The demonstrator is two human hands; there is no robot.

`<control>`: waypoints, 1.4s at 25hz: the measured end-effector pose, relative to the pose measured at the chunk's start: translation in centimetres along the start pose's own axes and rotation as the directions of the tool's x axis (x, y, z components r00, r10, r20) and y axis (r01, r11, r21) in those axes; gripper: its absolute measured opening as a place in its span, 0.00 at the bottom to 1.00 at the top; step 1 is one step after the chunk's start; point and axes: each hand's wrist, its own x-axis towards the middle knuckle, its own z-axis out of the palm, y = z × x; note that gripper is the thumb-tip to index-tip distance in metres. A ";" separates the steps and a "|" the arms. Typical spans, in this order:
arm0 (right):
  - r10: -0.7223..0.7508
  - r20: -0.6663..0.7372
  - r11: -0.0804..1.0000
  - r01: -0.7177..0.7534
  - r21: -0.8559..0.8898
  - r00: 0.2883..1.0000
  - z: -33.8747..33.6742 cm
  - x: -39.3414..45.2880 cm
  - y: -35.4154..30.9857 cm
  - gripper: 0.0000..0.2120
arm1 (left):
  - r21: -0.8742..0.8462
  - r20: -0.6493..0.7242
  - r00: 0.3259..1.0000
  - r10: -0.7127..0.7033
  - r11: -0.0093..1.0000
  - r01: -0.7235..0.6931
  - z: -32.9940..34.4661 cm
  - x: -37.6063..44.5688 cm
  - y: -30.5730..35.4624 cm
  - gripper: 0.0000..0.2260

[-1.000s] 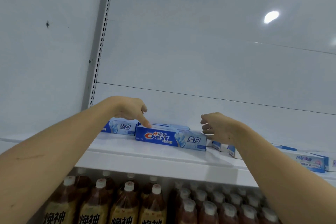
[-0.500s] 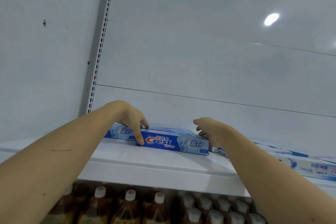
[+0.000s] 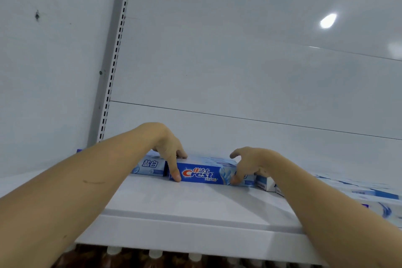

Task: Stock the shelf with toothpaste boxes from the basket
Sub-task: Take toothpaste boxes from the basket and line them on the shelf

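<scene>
Both bare arms reached up over the front lip of the white shelf (image 3: 195, 202) to a blue Crest toothpaste box (image 3: 202, 174) that lay flat on it, its long printed face turned toward the camera. The left hand (image 3: 169, 150) sat at the box's left end, its fingers (image 3: 175, 172) spread: one ran down the front face near the left corner with its tip at the shelf, and another rested on the box's top edge. The right hand (image 3: 250, 163) covered the box's right end, fingers curled loosely apart, the thumb tip pressed against the front face and the rest arched above the top. Neither hand was closed around the box; both only touched it.

A second toothpaste box (image 3: 150, 166) lay just to the left, end to end with the first and partly hidden behind the left wrist. More boxes (image 3: 265, 183) lay to the right, behind the right forearm, blurred toward the frame's edge. Behind everything stood the white back panel (image 3: 239, 72) and a slotted upright (image 3: 113, 72). Below the shelf, the caps of bottles (image 3: 154, 253) showed along the bottom edge
</scene>
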 end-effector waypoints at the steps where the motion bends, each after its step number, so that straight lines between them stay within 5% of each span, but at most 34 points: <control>1: 0.007 0.003 1.000 -0.007 0.026 1.000 0.1 0.6 0.2 0.45 | -0.016 0.037 0.999 -0.018 1.000 0.018 -0.3 0.4 0.2 0.43; 5: 0.000 0.190 0.969 -0.046 0.241 0.982 -1.4 0.9 0.3 0.43 | -0.241 0.132 0.991 -0.032 0.969 0.063 -2.4 0.4 -0.1 0.44; 7: -0.030 0.143 0.936 -0.022 0.351 0.989 -3.2 1.5 -0.3 0.40 | -0.425 0.120 0.993 -0.020 0.902 0.070 -3.0 0.6 -1.3 0.49; 10: -0.019 -0.019 0.905 0.025 0.424 1.000 -5.2 3.3 -1.6 0.30 | -0.410 0.178 0.983 -0.044 0.905 0.114 -2.0 1.3 -2.6 0.54; 14: -0.035 0.005 0.960 0.032 0.278 0.999 -3.6 6.2 -2.6 0.27 | -0.364 0.208 0.978 0.004 0.928 0.074 -1.1 0.6 -2.7 0.47; 18: 0.004 0.082 0.996 0.004 -0.093 0.997 -1.0 7.3 -2.2 0.33 | -0.252 0.161 0.987 -0.015 0.966 0.055 -0.4 0.9 -1.7 0.44; 22: -0.210 0.050 0.902 0.213 -0.375 0.976 0.2 6.4 -3.7 0.29 | -0.315 0.134 0.991 -0.014 0.948 0.056 -0.1 0.9 -2.5 0.47; 27: -0.364 0.201 0.817 0.416 -0.400 0.909 2.8 7.9 -11.5 0.21 | -0.492 0.058 0.998 0.007 0.870 0.023 -0.9 -1.2 -6.5 0.34; 31: -0.258 0.277 0.866 0.348 -0.359 0.926 3.5 9.7 -13.1 0.20 | -0.383 -0.015 1.000 0.014 0.924 -0.019 -0.8 -0.8 -5.0 0.27; 35: -0.352 0.227 0.864 0.408 -0.295 0.908 3.4 11.1 -11.8 0.19 | -0.272 -0.126 0.991 0.048 0.959 -0.081 -0.8 0.3 -4.1 0.24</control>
